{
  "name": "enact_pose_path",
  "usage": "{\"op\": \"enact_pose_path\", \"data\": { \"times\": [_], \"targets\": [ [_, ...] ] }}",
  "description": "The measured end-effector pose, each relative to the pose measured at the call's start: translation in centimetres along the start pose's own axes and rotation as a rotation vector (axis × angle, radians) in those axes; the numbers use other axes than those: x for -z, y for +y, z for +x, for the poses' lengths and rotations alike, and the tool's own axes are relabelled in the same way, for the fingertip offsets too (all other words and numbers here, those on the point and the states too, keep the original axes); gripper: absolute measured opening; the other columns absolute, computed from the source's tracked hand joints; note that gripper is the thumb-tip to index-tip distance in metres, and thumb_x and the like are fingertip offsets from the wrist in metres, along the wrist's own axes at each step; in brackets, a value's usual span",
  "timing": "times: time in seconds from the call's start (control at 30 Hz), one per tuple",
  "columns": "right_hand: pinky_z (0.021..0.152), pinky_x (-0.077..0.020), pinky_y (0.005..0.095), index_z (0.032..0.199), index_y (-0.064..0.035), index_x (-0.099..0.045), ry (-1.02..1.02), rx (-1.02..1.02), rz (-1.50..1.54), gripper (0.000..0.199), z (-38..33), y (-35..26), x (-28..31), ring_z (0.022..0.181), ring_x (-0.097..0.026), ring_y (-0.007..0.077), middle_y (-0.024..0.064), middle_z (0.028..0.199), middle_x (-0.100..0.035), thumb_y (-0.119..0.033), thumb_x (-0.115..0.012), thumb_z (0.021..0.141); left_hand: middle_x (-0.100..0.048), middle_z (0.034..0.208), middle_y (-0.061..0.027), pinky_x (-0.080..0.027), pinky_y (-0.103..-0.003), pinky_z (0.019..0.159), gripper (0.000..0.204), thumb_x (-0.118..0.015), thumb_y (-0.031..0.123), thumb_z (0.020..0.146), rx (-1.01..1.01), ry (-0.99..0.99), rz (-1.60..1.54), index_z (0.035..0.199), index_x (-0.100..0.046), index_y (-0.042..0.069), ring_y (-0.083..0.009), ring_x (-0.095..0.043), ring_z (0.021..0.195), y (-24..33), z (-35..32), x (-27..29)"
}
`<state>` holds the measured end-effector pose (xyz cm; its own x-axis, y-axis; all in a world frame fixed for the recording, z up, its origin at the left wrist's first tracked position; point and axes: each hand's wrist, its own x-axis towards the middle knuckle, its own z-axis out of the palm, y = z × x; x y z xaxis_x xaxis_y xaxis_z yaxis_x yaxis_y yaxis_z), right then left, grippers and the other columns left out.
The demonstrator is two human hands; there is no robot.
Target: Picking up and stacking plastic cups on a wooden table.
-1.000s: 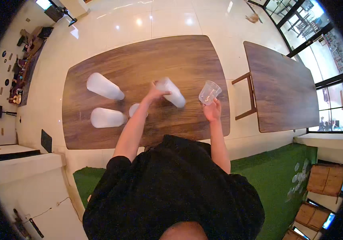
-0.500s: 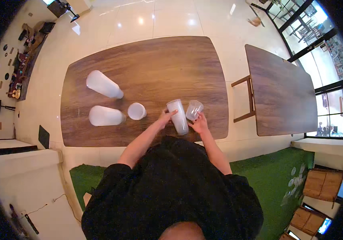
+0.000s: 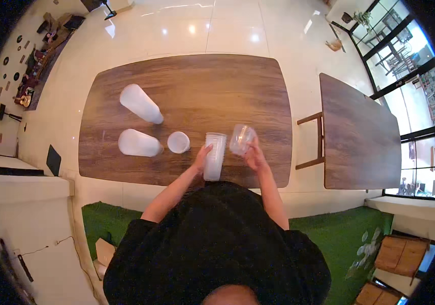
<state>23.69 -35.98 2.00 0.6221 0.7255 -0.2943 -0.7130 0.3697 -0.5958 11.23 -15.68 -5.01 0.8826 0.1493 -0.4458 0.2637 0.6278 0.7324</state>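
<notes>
Standing at the near edge of a long wooden worktop (image 3: 187,96) with rounded corners and a streaky brown grain, a person in a black top works with both bare hands. The left hand (image 3: 202,156) has its fingers curled round the side of a tall stack of cups (image 3: 214,155), a frosted white plastic column with its open mouth facing up and away, held over the near part of the worktop. The right hand (image 3: 252,155) is closed on a clear cup (image 3: 241,139), thin, see-through plastic that is tipped on its side just beside the top of the stack; whether the two touch cannot be told.

To the left on the worktop stands a single white cup (image 3: 178,142), seen from above as a small round rim. Just beyond it lie two more frosted stacks on their sides: a lower stack (image 3: 137,143) next to the single cup, and an upper stack (image 3: 140,103) slanting away toward the far left, its narrow end pointing at the middle of the board. Both taper like blunt cones.

Glossy cream tiled floor (image 3: 217,30) surrounds the worktop and reflects ceiling lights. A second dark wooden table (image 3: 359,132) stands to the right, well apart, with a wooden chair frame (image 3: 313,142) between the two. Green artificial turf (image 3: 100,223) lies under the person's feet.
</notes>
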Motion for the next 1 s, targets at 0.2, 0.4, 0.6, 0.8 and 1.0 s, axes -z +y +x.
{"op": "enact_pose_path", "data": {
  "times": [0.2, 0.4, 0.6, 0.8, 1.0],
  "targets": [
    [0.087, -0.0452, 0.0366, 0.134, -0.0134, -0.02, 0.687, 0.67, -0.444, 0.067, 2.5, -5.6, -2.4, 0.116, -0.045, 0.0228, 0.0112, 0.13, -0.037, -0.013, -0.065, 0.084, -0.062, 0.106, -0.014, -0.052, -0.039, 0.078, 0.059, -0.049, 0.051, 0.088, 0.184, -0.204, -0.173, 0.124, -0.048, 0.003, -0.0248, -0.063, 0.09, 5.3, -3.6, -2.6],
    [0.089, -0.0429, 0.0336, 0.135, -0.0122, -0.02, 0.255, 0.495, -0.538, 0.066, 2.1, -5.2, -6.5, 0.116, -0.045, 0.0231, 0.0166, 0.13, -0.038, -0.013, -0.064, 0.085, -0.061, 0.108, -0.013, -0.052, -0.039, 0.08, 0.06, -0.051, 0.048, 0.089, 0.222, -0.197, -0.012, 0.128, -0.043, 0.003, -0.0233, -0.063, 0.092, 6.7, -5.1, -3.3],
    [0.103, -0.031, 0.0365, 0.128, -0.0094, -0.044, -0.094, 0.357, -1.042, 0.041, 0.4, -3.4, -6.7, 0.121, -0.044, 0.0252, 0.0094, 0.129, -0.048, -0.025, -0.055, 0.092, -0.055, 0.117, -0.0075, -0.047, -0.032, 0.085, 0.057, -0.057, 0.037, 0.089, -0.12, -0.284, 0.238, 0.132, -0.039, 0.004, -0.0158, -0.056, 0.1, 7.5, -5.1, -3.8],
    [0.106, -0.0266, 0.0358, 0.128, -0.0027, -0.05, -0.271, 0.104, -0.915, 0.05, 0.7, -2.6, -5.0, 0.123, -0.042, 0.0261, 0.0111, 0.136, -0.044, -0.04, -0.039, 0.097, -0.05, 0.126, -0.0078, -0.042, -0.034, 0.094, 0.07, -0.062, 0.039, 0.085, -0.014, -0.204, 0.351, 0.138, -0.033, 0.004, -0.0183, -0.05, 0.112, 8.5, -6.0, -3.6],
    [0.109, -0.0225, 0.036, 0.138, -0.0043, -0.039, -0.149, 0.261, -0.786, 0.056, 0.3, -4.6, -7.3, 0.13, -0.036, 0.0223, 0.0111, 0.142, -0.038, -0.044, -0.033, 0.098, -0.049, 0.126, -0.0076, -0.039, -0.031, 0.095, 0.068, -0.062, 0.039, 0.086, -0.062, -0.317, 0.434, 0.137, -0.034, 0.003, -0.0152, -0.048, 0.112, 9.0, -6.4, -4.1]
  ]
}}
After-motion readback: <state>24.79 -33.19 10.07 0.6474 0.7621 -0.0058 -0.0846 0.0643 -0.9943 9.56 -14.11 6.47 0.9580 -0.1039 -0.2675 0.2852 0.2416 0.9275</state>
